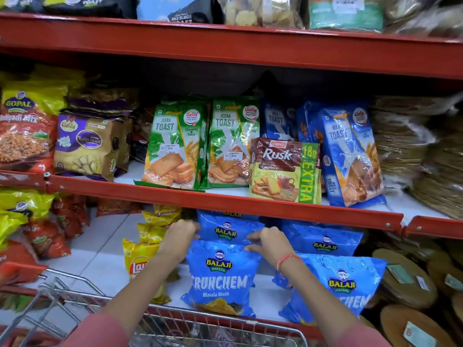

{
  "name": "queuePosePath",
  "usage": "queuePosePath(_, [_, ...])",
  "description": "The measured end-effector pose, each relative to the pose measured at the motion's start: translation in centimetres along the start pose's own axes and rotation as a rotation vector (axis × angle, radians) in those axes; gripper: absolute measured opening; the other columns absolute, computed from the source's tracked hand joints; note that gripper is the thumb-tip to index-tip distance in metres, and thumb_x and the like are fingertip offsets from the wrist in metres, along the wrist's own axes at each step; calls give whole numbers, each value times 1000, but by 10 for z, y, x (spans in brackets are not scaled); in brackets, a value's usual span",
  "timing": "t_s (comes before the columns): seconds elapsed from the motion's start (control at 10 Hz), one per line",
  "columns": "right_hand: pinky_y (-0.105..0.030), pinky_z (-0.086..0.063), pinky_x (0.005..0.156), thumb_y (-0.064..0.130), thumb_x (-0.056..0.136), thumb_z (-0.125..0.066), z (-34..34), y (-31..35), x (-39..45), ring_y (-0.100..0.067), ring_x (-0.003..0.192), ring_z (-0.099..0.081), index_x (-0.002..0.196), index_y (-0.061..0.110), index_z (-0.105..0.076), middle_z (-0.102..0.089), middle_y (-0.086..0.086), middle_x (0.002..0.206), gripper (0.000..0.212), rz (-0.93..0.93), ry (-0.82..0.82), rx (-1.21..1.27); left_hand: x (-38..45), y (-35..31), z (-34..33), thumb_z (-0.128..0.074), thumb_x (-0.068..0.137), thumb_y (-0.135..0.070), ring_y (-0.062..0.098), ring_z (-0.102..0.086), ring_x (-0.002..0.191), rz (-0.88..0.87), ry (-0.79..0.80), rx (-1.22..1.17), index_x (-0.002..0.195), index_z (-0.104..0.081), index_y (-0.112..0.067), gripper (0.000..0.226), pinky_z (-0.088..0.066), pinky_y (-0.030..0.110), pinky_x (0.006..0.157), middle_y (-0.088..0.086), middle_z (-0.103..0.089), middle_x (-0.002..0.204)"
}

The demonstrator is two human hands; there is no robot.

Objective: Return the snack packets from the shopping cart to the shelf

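A blue Balaji Crunchem wafers packet (221, 276) stands upright on the bottom shelf (100, 261), in front of another blue Balaji packet (226, 227). My left hand (179, 237) grips its top left corner. My right hand (271, 242), with a red thread at the wrist, grips its top right corner. More blue Balaji packets (340, 284) lie to the right. Yellow Lay's packets (140, 259) stand in a row just left of my left hand. The wire shopping cart (175, 326) sits below my arms; its contents are mostly hidden.
The red edge of the middle shelf (225, 200) hangs directly above my hands, holding Jeera Toast packets (175, 146), a Rusk packet (285, 171) and Milk Toast packets (350, 156). Red and yellow Gopal bags (25, 126) fill the left. Round flat packs (411, 279) lie at the right.
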State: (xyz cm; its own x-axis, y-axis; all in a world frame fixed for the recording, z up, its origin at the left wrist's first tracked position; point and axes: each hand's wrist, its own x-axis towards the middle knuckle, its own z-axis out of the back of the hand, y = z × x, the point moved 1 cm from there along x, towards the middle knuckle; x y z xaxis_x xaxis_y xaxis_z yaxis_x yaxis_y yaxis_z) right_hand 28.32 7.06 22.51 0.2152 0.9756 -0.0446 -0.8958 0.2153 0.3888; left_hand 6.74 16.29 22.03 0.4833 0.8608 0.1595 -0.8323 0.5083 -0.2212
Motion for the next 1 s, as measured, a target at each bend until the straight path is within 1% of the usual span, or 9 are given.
queuePosePath(0.1, [-38,-51,97,37,81,-72,20,-32,-14,-26,112,-63,118,18,-68,-71,-9,118,42,-12,-23,-7,-2,-44,-1,-62,89,-28,21,-64,113,-75,-12,-152,117,-67,-13,32,-49,32,98,5,-69,123])
queuePosePath(0.2, [-36,-48,101,41,77,-74,43,-75,-30,-24,117,-60,120,19,-67,-69,-6,121,48,-49,-26,-26,-1,-97,-10,-60,89,-31,19,-61,116,-153,36,-238,119,-66,-15,34,-44,28,100,3,-68,125])
queuePosePath(0.3, [-36,-46,102,39,77,-75,63,-120,-46,-24,121,-57,120,16,-66,-68,-7,124,50,-103,-10,-74,2,-152,-26,-57,91,-33,22,-58,119,-235,103,-238,121,-64,-14,36,-39,30,100,6,-66,126])
queuePosePath(0.4, [-37,-47,100,40,79,-73,80,-158,-61,-24,121,-57,122,16,-65,-66,-7,126,50,-162,7,-138,5,-197,-48,-59,90,-31,25,-56,120,-233,190,-229,124,-61,-12,39,-41,34,101,10,-65,128])
queuePosePath(0.5, [-35,-47,101,36,83,-71,88,-190,-74,-23,119,-59,123,14,-64,-65,-9,127,46,-217,23,-157,4,-220,-68,-63,88,-26,29,-59,116,-143,225,-243,121,-62,-12,36,-45,34,98,16,-66,123])
queuePosePath(0.6, [-31,-49,95,33,83,-71,87,-204,-80,-22,115,-62,117,16,-68,-69,-9,121,38,-247,-2,-126,6,-224,-74,-64,88,-20,31,-63,105,-56,212,-261,106,-65,-8,22,-49,36,88,18,-70,109])
queuePosePath(0.7, [-29,-50,91,34,82,-72,80,-200,-80,-19,109,-65,113,21,-70,-72,-5,116,34,-223,-25,-102,10,-216,-73,-63,88,-17,32,-64,101,-13,178,-246,102,-65,-8,17,-49,36,84,19,-70,105])
queuePosePath(0.9, [-32,-53,89,34,81,-73,67,-194,-79,-21,103,-67,109,24,-71,-74,-5,111,30,-245,-58,-50,12,-207,-70,-64,88,-13,30,-66,98,-1,223,-299,104,-66,-6,18,-51,34,83,20,-70,105])
queuePosePath(1.0, [-33,-53,91,36,83,-70,68,-190,-84,-22,106,-66,115,24,-68,-71,-6,116,34,-284,-94,-36,5,-210,-65,-61,91,-19,31,-63,105,-1,209,-291,115,-61,-6,28,-51,37,89,20,-67,114])
